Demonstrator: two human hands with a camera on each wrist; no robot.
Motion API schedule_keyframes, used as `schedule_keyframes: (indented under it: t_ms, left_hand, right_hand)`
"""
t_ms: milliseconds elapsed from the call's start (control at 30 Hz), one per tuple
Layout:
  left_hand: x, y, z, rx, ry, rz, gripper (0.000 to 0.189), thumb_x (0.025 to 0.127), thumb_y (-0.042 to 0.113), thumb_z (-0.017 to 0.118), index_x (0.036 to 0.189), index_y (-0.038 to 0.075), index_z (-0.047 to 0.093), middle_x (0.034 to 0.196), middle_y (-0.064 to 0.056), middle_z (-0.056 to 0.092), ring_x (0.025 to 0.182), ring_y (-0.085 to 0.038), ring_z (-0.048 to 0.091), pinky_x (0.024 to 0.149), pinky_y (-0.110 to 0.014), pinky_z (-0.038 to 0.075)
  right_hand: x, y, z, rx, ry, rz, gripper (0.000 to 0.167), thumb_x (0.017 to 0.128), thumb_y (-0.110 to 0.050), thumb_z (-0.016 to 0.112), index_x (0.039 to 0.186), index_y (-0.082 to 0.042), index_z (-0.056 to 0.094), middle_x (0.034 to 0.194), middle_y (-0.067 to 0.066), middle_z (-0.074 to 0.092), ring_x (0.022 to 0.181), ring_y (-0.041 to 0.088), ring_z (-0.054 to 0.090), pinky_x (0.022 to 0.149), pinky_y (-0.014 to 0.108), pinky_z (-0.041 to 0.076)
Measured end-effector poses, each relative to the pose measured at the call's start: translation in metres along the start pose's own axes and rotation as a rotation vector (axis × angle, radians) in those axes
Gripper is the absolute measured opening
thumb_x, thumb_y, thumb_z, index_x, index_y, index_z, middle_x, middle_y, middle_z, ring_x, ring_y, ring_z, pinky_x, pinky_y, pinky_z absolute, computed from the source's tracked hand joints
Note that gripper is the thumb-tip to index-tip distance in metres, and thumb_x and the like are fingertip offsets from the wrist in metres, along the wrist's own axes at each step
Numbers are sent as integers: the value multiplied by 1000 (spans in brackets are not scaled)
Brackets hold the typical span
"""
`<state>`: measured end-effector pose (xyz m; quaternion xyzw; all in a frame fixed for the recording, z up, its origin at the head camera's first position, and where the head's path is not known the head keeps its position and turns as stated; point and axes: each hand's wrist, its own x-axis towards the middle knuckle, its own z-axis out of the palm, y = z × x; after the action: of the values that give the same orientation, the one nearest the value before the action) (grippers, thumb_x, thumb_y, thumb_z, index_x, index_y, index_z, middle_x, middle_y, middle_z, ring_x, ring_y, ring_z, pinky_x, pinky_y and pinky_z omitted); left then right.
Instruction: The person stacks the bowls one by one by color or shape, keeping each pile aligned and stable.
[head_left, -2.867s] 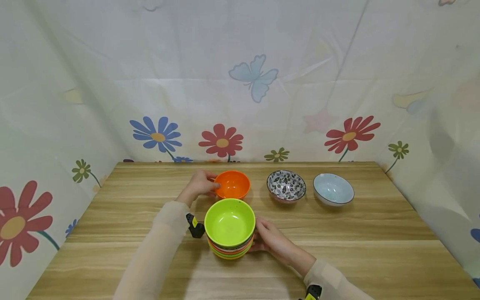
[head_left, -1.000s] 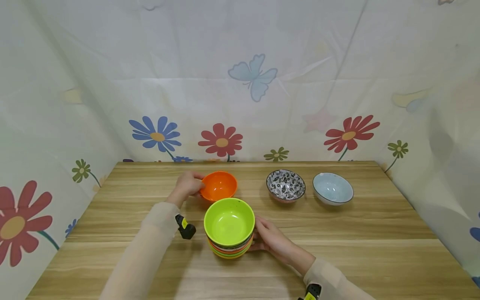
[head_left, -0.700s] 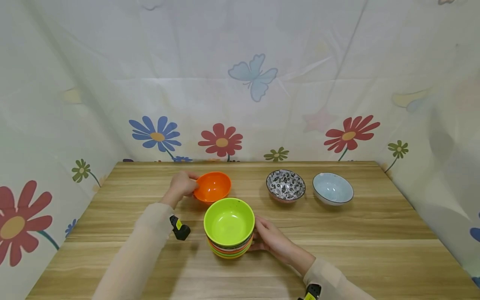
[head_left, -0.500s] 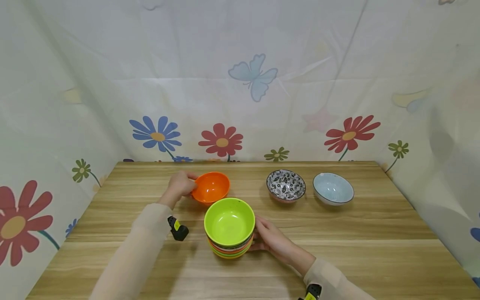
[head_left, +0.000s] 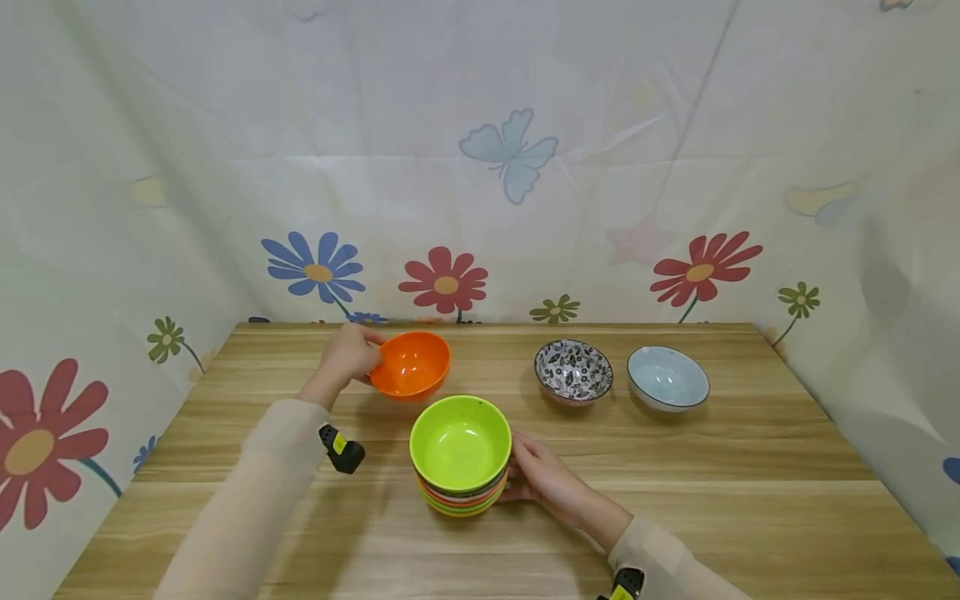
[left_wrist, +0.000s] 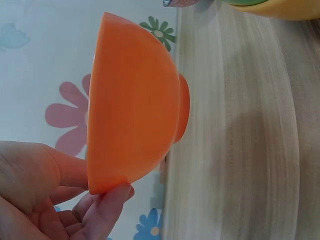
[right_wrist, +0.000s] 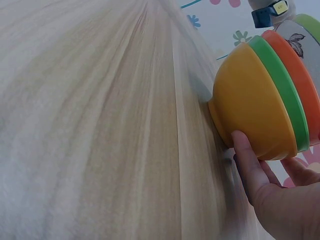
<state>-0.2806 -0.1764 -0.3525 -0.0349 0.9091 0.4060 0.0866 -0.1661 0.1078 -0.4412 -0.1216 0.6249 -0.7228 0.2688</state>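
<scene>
My left hand [head_left: 350,354] pinches the rim of a plain orange bowl [head_left: 411,367] at its left side, thumb inside and fingers beneath, as the left wrist view also shows. The bowl looks raised above the table, with a shadow [left_wrist: 245,155] lying off its foot. Nearer me stands a stack of nested bowls with a lime-green bowl [head_left: 460,446] on top. Below it show patterned, orange and green rims, and a yellow bowl [right_wrist: 250,100] at the bottom. My right hand [head_left: 551,483] rests against the stack's right side, its fairly straight fingers touching the yellow bowl.
A black-and-white patterned bowl [head_left: 573,372] and a pale blue bowl [head_left: 667,379] sit upright at the back right of the wooden table [head_left: 712,517]. Behind the table's far edge hangs a flower-printed cloth [head_left: 375,167].
My left hand has drawn the orange bowl to the left from behind the stack. In the last half second it rises slightly. My right hand and the stack stay put.
</scene>
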Motion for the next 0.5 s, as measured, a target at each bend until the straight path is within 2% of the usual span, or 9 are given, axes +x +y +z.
schedule_keyframes:
  t_ms: [333, 500]
  left_hand:
    - [-11, 11, -10, 77, 11, 30, 37, 76, -1, 54, 113, -3, 62, 95, -23, 63, 52, -16, 62, 52, -28, 56]
    - [-16, 16, -12, 92, 13, 67, 37, 77, -1, 54, 113, -3, 62, 92, -21, 64, 53, -17, 62, 53, -27, 56]
  right_hand:
    - [0, 1, -1, 6, -3, -10, 62, 99, -40, 31, 138, 8, 28, 115, 17, 60, 93, 15, 62, 84, 45, 52]
    - [0, 2, -1, 5, -2, -12, 62, 99, -41, 32, 138, 7, 28, 116, 17, 59, 93, 15, 62, 83, 46, 53]
